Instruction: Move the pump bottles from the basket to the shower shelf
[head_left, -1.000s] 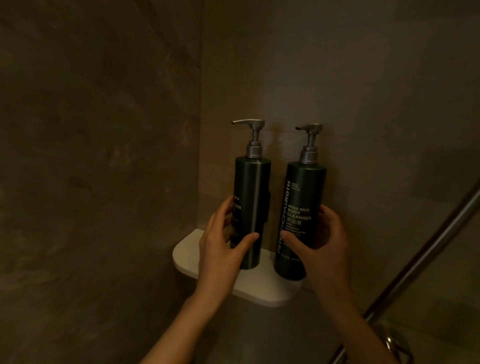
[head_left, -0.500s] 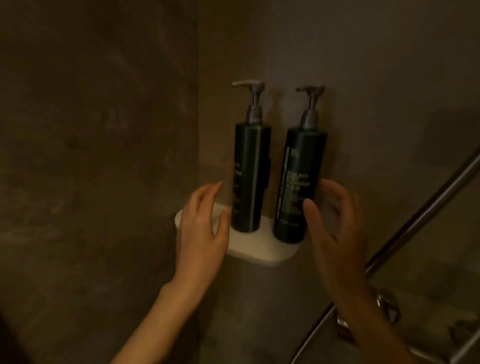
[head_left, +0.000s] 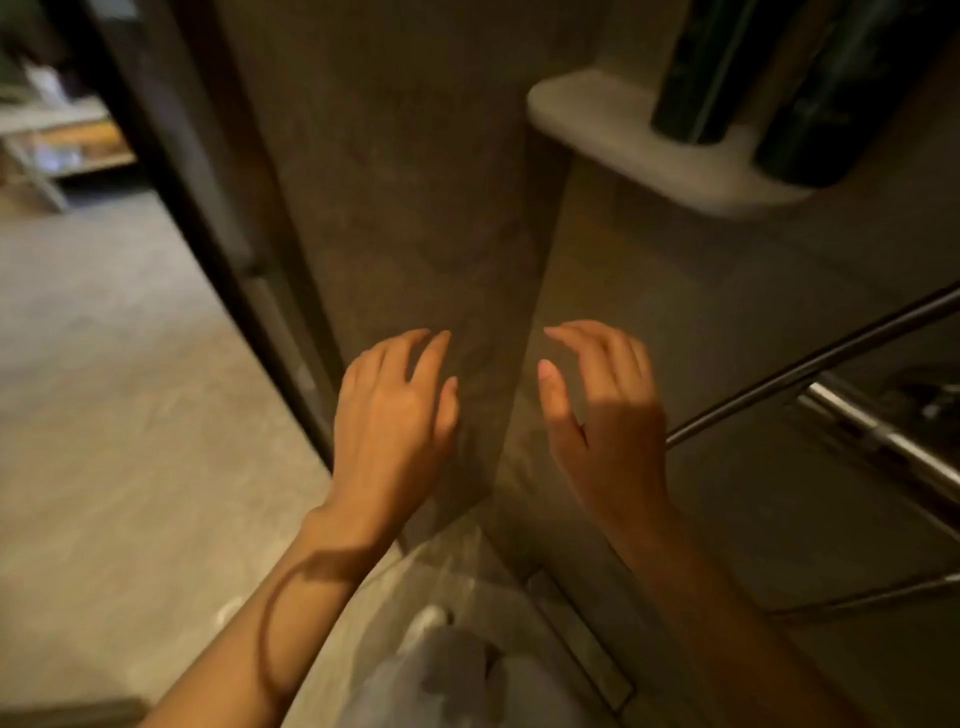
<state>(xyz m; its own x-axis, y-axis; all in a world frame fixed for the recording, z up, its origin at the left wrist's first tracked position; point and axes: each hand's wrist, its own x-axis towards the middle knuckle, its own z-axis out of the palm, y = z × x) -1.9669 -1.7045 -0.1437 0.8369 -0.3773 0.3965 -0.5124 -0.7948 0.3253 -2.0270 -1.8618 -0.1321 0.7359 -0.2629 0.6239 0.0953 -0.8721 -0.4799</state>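
At upper right we see the white shower shelf (head_left: 597, 117) carrying both dark pump bottles (head_left: 696, 78), upright and side by side, their tops cut off by the frame. Well below them, mid-frame, our left hand (head_left: 395, 415) and right hand (head_left: 608, 415) hang empty, fingers loosely spread, touching nothing.

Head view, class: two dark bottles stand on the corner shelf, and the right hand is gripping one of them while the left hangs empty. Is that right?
Not quite. The head view shows the right hand empty and open, well below the shelf, touching neither bottle. The rest holds: the left bottle and right bottle stand on the shelf, and the left hand is empty.
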